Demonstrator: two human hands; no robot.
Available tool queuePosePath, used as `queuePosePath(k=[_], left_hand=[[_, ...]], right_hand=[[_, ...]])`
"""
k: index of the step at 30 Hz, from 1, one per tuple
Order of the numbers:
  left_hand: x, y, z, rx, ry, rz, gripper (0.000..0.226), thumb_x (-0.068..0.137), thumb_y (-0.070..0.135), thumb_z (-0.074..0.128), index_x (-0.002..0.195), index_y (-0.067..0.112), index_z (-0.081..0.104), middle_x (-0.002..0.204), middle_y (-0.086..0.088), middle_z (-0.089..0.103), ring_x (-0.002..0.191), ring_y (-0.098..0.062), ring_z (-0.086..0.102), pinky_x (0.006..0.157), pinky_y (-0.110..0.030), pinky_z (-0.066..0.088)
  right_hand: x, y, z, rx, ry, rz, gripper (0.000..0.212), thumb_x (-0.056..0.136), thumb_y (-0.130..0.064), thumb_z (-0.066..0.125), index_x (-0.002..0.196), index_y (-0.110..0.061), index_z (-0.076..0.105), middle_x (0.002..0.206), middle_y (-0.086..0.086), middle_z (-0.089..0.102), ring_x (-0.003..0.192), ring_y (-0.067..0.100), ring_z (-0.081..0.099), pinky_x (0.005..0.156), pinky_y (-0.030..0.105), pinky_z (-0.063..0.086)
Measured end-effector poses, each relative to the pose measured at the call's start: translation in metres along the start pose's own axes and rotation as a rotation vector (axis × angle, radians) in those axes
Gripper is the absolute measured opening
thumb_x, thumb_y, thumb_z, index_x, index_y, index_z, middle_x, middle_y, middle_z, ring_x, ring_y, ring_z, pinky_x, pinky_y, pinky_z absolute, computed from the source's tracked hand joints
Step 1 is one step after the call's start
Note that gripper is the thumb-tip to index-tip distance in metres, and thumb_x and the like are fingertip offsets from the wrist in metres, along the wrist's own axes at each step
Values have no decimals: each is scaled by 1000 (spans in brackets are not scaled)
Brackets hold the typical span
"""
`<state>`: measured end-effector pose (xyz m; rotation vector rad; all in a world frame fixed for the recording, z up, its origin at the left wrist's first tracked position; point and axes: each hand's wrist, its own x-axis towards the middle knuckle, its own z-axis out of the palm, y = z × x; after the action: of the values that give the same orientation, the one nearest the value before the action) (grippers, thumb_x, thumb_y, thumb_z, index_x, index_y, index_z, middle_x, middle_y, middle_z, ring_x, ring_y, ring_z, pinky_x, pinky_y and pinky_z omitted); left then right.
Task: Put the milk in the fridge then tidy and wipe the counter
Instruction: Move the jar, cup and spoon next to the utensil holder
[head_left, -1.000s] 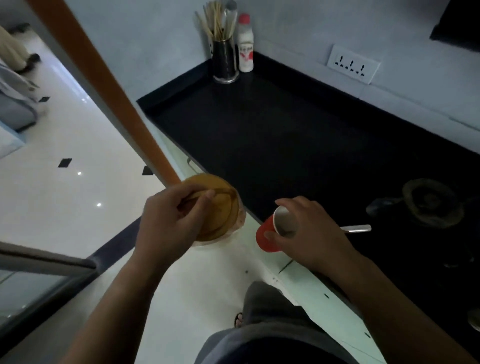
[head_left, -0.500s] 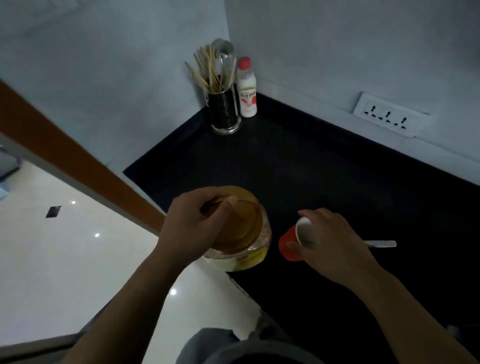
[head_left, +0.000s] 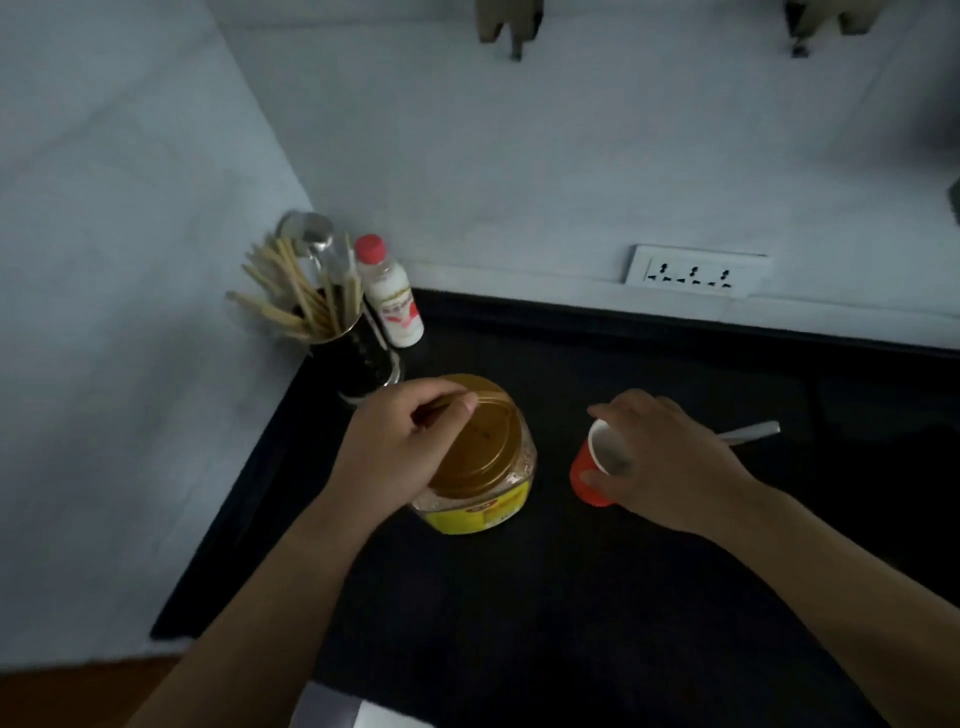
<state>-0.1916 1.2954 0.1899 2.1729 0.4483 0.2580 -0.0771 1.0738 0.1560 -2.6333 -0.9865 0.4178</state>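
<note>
Both jar (head_left: 483, 452) and red cup (head_left: 589, 475) are being carried further over the counter (head_left: 571, 597); jar lid being gripped by left hand (head_left: 395, 457), cup by right hand (head_left: 670, 467); tidying step judged underway; bottle (head_left: 392, 304), possibly milk, standing at 11 o'clock; set-down is being called for.

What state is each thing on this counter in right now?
Clear plastic jar with gold lid: upright, lid on, gripped at the lid by the left hand.
Red paper cup: tilted, held by the right hand.
Metal spoon handle: sticks out behind the right hand; grip hidden.
White plastic bottle with red cap: upright, capped.
Black utensil holder: upright, full of chopsticks.
White wall socket: nothing plugged in.
</note>
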Motion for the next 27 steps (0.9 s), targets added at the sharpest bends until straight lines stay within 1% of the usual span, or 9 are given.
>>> queuePosePath(k=[4,8,10,13,19,21,23,25,27], left_hand=[[53,-25,-22,-13,-117,107,19,84,42,59,98,33,69,85,29,65,90,16,57,70,-1,42],[102,-46,-32,-5,-174,176,19,87,37,58,100,29,70,89,26,65,92,9,60,77,-13,44],[122,-53,-35,13,-199,212,20,87,37,57,100,29,69,88,27,64,91,10,59,77,-14,44],[151,-59,-36,14,-215,233,20,87,38,57,100,29,69,88,25,64,91,5,60,78,-17,46],[207,-65,-38,-5,-169,280,19,88,32,58,98,22,71,78,33,57,78,22,53,65,3,36],[224,-62,-40,-44,-184,255,15,88,31,58,93,26,71,77,31,59,78,16,57,64,1,37],[237,-58,-40,-38,-211,251,12,85,38,57,82,36,69,75,29,62,80,9,58,65,-6,38],[245,-54,-37,-12,-228,264,13,78,50,56,72,44,66,71,30,64,77,11,58,61,-8,38],[251,-55,-31,18,-231,278,16,75,57,60,73,41,65,73,28,64,76,9,58,61,-13,41]], right_hand=[[31,-29,7,-16,44,79,70,72,-57,60,133,-32,35,130,-10,41,116,14,41,80,30,39],[60,-52,20,-20,56,143,68,73,-53,63,131,-30,37,128,-6,44,114,15,44,83,34,42],[74,-59,26,-22,46,177,68,73,-52,63,131,-29,37,128,-4,44,113,17,44,84,36,43],[93,-63,29,-29,37,216,68,73,-52,64,131,-29,37,128,-4,44,114,17,43,86,38,43],[130,-60,29,-77,30,268,67,73,-50,65,131,-29,38,128,-3,45,114,18,44,86,40,45],[139,-58,27,-82,38,275,66,73,-49,65,130,-29,38,127,-3,46,113,18,45,86,40,45],[147,-54,24,-77,54,283,66,72,-49,66,128,-28,39,125,-3,46,111,18,45,85,39,45],[154,-50,22,-74,65,291,69,71,-49,67,129,-26,37,125,-2,47,112,19,46,85,40,45],[162,-45,22,-71,68,300,79,72,-49,67,136,-24,27,130,-1,45,117,21,44,89,41,43]])
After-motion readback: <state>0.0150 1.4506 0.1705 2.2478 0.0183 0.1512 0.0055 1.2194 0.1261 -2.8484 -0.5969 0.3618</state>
